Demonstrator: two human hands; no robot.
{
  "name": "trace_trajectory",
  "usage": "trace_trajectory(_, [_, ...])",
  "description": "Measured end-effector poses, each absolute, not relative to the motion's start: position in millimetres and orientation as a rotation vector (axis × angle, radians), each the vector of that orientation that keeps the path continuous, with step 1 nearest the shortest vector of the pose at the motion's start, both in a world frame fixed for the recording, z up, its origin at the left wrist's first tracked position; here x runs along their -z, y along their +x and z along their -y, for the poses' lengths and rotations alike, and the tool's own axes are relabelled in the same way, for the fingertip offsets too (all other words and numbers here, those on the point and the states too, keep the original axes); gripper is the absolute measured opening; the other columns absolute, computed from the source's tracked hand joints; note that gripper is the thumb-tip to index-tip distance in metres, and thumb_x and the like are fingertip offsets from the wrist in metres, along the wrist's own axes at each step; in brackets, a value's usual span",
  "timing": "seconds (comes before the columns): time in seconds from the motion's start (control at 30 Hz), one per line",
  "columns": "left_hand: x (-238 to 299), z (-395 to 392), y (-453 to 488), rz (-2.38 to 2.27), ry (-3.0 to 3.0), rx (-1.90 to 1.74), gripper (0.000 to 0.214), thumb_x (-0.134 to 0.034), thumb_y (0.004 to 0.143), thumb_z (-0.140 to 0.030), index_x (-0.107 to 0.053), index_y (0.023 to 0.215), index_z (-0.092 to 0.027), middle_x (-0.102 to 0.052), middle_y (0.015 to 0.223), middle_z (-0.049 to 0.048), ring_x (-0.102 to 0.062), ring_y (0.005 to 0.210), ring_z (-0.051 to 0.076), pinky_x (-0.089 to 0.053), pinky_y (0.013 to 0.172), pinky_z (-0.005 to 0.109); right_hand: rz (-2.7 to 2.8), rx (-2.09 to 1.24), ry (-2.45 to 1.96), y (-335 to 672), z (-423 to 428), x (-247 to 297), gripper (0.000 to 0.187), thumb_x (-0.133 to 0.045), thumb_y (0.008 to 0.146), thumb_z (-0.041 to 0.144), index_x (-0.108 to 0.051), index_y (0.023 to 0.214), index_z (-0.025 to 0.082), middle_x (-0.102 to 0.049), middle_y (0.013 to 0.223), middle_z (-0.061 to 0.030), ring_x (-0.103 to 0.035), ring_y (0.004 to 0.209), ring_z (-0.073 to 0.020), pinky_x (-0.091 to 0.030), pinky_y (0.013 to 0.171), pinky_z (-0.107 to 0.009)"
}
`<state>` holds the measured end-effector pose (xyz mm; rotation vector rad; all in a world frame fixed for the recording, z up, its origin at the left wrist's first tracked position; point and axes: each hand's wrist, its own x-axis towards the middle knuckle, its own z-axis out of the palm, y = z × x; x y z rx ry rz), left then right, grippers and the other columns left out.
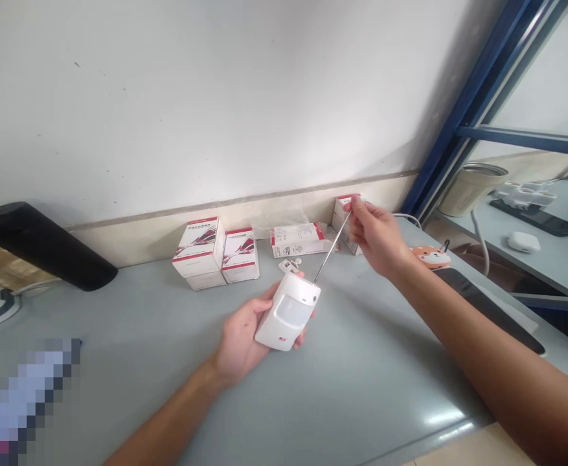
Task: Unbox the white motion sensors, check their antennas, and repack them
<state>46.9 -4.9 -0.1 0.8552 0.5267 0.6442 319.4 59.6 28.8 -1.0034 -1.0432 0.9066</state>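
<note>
A white motion sensor (289, 312) with a translucent window and a small red mark rests in my left hand (241, 340), whose fingers wrap around its back and sides. From the sensor's top corner a thin metal telescopic antenna (331, 249) rises at a slant, drawn out long. My right hand (372, 233) pinches the antenna's upper end. Just behind the sensor, a small white bracket (289, 265) lies on the grey table (177, 362).
White and red boxes (199, 243) stand by the wall, with an opened box (298, 239) and clear plastic bag (284, 221) beside them. A black cylinder (45, 243) leans left. At right lie a dark flat device (488, 307), a fox-patterned case (430, 257) and a blue-framed mirror or window (463, 116).
</note>
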Motion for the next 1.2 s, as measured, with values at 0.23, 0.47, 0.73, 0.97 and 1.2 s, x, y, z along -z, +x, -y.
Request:
trace_trajectory(0.23, [-4.5, 5.2, 47.4, -0.416, 0.813, -0.47, 0.054, -0.035, 0.099, -0.038, -0.057, 0.144, -0.016, -0.072, 0.109, 0.0178, -0.065, 0.07, 0.027, -0.04, 0.077, 0.041, 0.862, -0.7, -0.912, 360.5, -64.0, -45.4, 0.053, -0.074, 0.083, 0.075, -0.06, 0.08, 0.024, -0.026, 0.059, 0.0091, -0.02, 0.046, -0.0076, -0.022, 0.04, -0.027])
trace_trajectory(0.47, [1.9, 1.4, 45.6, -0.454, 0.806, -0.403, 0.053, -0.038, 0.098, -0.039, -0.054, 0.144, -0.017, -0.073, 0.101, 0.0169, -0.067, 0.069, 0.028, -0.039, 0.075, 0.039, 0.782, -0.744, -0.866, 385.6, -71.0, -43.7, 0.052, -0.084, 0.078, 0.068, -0.06, 0.08, 0.022, -0.028, 0.061, 0.0097, -0.021, 0.048, -0.0068, -0.023, 0.04, -0.024])
trace_trajectory(0.73, [8.0, -1.4, 42.3, -0.434, 0.694, -0.432, 0.07, -0.045, 0.087, -0.035, -0.048, 0.154, -0.017, -0.074, 0.104, 0.0179, -0.068, 0.073, 0.03, -0.04, 0.077, 0.04, 0.835, -0.823, -0.833, 387.4, -73.9, -35.9, 0.047, -0.087, 0.076, 0.061, -0.068, 0.098, 0.024, -0.052, 0.083, 0.0039, -0.037, 0.056, -0.0068, -0.036, 0.046, -0.023])
trace_trajectory(0.97, [12.7, -2.4, 40.8, -0.426, 0.691, -0.44, 0.065, -0.044, 0.088, -0.035, -0.052, 0.149, -0.017, -0.073, 0.107, 0.0189, -0.069, 0.073, 0.03, -0.04, 0.075, 0.039, 0.78, -0.801, -0.843, 387.1, -71.2, -35.9, 0.044, -0.091, 0.071, 0.045, -0.069, 0.105, 0.027, -0.059, 0.089, 0.0034, -0.039, 0.057, -0.007, -0.037, 0.048, -0.023])
trace_trajectory(1.2, [9.6, -0.3, 41.4, -0.443, 0.687, -0.447, 0.071, -0.045, 0.087, -0.035, -0.046, 0.154, -0.014, -0.073, 0.107, 0.0199, -0.069, 0.073, 0.03, -0.04, 0.076, 0.039, 0.731, -0.768, -0.833, 379.3, -69.6, -36.9, 0.042, -0.092, 0.071, 0.051, -0.07, 0.095, 0.025, -0.059, 0.089, 0.0027, -0.04, 0.055, -0.0048, -0.038, 0.047, -0.022])
